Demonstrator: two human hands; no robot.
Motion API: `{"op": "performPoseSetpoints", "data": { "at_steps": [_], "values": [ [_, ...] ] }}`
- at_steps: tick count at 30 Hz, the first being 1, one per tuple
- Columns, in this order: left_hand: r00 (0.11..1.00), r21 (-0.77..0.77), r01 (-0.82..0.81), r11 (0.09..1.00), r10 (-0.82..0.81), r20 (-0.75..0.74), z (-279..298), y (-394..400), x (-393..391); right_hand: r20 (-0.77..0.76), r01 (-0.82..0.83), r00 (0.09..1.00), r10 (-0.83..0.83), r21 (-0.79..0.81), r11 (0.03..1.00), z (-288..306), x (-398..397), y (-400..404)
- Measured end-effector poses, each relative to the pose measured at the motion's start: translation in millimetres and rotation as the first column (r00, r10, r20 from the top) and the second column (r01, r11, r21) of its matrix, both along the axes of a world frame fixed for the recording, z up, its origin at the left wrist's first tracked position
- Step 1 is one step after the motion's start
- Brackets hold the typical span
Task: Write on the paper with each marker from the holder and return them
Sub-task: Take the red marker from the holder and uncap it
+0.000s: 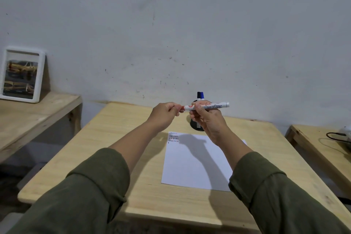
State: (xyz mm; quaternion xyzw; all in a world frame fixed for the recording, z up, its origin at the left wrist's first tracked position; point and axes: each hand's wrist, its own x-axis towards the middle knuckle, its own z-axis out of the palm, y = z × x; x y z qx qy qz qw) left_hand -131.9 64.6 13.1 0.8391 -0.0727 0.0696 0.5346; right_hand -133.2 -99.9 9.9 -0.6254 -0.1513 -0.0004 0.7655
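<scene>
I hold a white marker (212,106) level above the table, its barrel gripped by my right hand (209,119). My left hand (165,113) pinches the marker's red cap (182,108) at its left end. Behind my hands stands a black mesh holder (195,124), mostly hidden, with two markers sticking up, one black-capped (198,95) and one blue-capped (202,95). A white sheet of paper (197,165) lies on the wooden table (117,138) below, with rows of short dark and red strokes (173,137) in its top left corner.
A framed picture (21,75) leans against the wall on a wooden shelf (34,112) at the left. Another wooden table (322,150) at the right carries a black cable (336,136). The grey wall rises right behind the holder.
</scene>
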Motion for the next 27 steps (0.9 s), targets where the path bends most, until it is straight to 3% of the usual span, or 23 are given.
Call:
{"op": "performPoseSetpoints", "data": {
  "at_steps": [7, 11, 15, 23, 27],
  "values": [
    [0.986, -0.095, 0.035, 0.995, -0.049, -0.158, -10.9, 9.5, 4.9, -0.004, -0.080, 0.997, 0.080, -0.016, 0.997, -7.6, 2.3, 0.8],
    [0.963, -0.231, -0.128, 0.964, 0.065, -0.263, -15.7, 24.6, 7.6, -0.048, -0.097, 0.994, 0.097, 0.012, 0.995, -7.7, 1.3, -6.5],
    [0.971, 0.029, -0.189, 0.981, 0.191, -0.144, -30.8, 48.4, 3.2, -0.097, -0.086, 0.991, 0.089, 0.029, 0.996, -12.3, 2.9, -19.0],
    [0.961, 0.041, -0.256, 0.966, 0.259, -0.099, -56.9, 39.8, -2.2, -0.148, -0.084, 0.985, 0.087, 0.027, 0.996, -28.5, 1.4, -14.7],
    [0.953, 0.207, -0.252, 0.945, 0.280, -0.118, -72.5, 34.3, -4.8, -0.171, -0.082, 0.981, 0.088, 0.038, 0.996, -35.3, -1.2, -11.2]
  ]
}}
